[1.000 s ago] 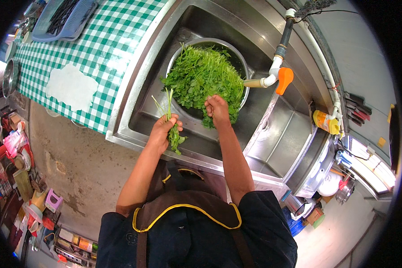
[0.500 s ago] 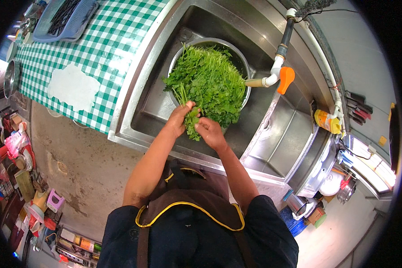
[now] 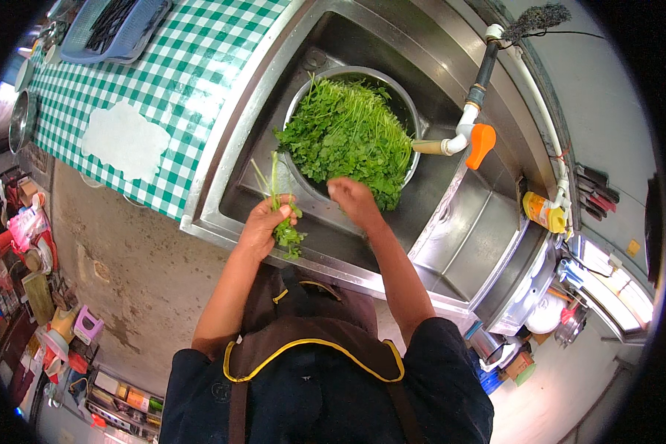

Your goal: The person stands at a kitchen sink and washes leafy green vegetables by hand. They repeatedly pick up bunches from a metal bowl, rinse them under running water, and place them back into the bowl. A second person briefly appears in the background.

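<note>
Inside the sink (image 3: 248, 200), a round metal bowl (image 3: 414, 111) is heaped with leafy green cilantro (image 3: 348, 137), stems toward the far side. My left hand (image 3: 259, 228) is closed around a small bunch of cilantro sprigs (image 3: 288, 237), held over the sink's near left part, apart from the bowl. Its pale stems point up and away, and its leaves hang toward me. At the bowl's near edge is my right hand (image 3: 353, 200), its fingers curled by the heap; whatever they may hold is hidden.
A white tap pipe with an orange handle (image 3: 481, 146) reaches over the bowl's right side. To the right lies a second basin (image 3: 462, 237). A green checked cloth (image 3: 192, 89) covers the left-hand table, which bears a blue basket (image 3: 111, 52). A yellow bottle (image 3: 544, 212) stands beyond the second basin.
My left hand has drawn left and toward me with the small cilantro bunch, away from the heap. My right hand has parted from it and moved slightly up toward the bowl.
</note>
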Demonstrator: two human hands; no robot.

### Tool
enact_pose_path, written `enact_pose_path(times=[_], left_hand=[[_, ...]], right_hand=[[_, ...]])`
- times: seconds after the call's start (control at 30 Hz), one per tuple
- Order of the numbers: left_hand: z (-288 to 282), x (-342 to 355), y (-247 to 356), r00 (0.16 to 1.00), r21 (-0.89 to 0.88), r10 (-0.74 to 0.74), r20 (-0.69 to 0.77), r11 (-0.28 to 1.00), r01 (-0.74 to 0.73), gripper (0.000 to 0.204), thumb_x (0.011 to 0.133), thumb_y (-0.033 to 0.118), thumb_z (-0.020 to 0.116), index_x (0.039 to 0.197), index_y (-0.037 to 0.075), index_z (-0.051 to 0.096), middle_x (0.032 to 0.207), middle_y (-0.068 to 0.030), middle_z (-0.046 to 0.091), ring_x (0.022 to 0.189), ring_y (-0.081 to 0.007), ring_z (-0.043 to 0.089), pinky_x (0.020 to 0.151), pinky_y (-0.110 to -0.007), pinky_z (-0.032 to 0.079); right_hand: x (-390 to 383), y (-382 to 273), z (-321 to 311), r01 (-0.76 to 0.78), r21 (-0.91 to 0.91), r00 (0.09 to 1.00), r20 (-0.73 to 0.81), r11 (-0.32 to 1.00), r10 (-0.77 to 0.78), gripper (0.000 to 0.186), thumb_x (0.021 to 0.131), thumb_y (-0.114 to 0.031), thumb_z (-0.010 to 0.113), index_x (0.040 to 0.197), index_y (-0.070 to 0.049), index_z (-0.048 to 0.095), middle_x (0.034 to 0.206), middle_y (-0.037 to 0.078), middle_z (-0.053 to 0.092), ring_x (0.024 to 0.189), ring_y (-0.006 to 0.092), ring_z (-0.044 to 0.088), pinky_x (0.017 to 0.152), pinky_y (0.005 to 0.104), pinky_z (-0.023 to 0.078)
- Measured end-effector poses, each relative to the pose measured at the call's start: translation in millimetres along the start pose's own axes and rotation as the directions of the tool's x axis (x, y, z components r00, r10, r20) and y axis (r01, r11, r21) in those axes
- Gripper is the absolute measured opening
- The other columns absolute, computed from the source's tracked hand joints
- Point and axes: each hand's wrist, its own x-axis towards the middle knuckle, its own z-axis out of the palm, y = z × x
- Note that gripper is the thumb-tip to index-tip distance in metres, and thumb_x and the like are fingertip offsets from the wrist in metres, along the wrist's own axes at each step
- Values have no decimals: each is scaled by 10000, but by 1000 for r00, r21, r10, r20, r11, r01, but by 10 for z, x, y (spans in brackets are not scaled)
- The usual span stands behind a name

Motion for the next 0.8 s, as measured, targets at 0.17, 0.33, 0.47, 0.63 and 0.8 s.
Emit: enact_pose_path(times=[0.17, 0.33, 0.47, 0.63, 0.8], left_hand=[[-16, -92, 85, 999, -17, 37, 1, 999, -36, 201, 904, 101, 660, 1093, 55, 611, 868, -52, 634, 761, -159, 622, 704, -282, 510], [50, -69, 64, 1000, -25, 30, -7, 999, -31, 192, 908, 103, 651, 1087, 56, 602, 868, -56, 633, 779, -158, 619, 720, -281, 506], [59, 12, 9, 999, -63, 16, 36, 998, -14, 203, 908, 99, 655, 1099, 53, 603, 883, -70, 649, 789, -161, 622, 739, -287, 511], [63, 7, 51, 1000, -52, 7, 24, 999, -6, 209, 906, 101, 662, 1101, 50, 605, 899, -80, 660, 802, -168, 626, 754, -294, 518], [73, -3, 85, 1000, -39, 20, -5, 999, -20, 208, 905, 99, 660, 1100, 48, 606, 903, -83, 662, 811, -172, 628, 755, -302, 523]], right_hand=[[899, -112, 32, -8, -163, 951, -308, 987, -43, 317, 879, -221, 610, 1152, -62, 641, 826, 152, 660, 747, 303, 636, 694, 430, 497], [1137, -180, 403, 92, -656, 954, -159, 749, -256, 355, 835, -148, 584, 1180, -76, 620, 997, 172, 625, 863, 378, 641, 747, 494, 512], [987, -63, 533, 137, -669, 974, -43, 730, -223, 367, 823, -116, 566, 1185, -100, 625, 1070, 175, 610, 906, 385, 641, 760, 488, 521], [976, -125, 340, 92, -589, 930, -236, 803, -281, 355, 825, -133, 586, 1174, -106, 648, 1019, 145, 669, 903, 357, 641, 785, 438, 519], [1274, -173, 42, -123, -324, 872, -486, 938, -53, 243, 846, -193, 611, 1059, -99, 681, 964, 172, 692, 900, 373, 655, 766, 466, 515]])
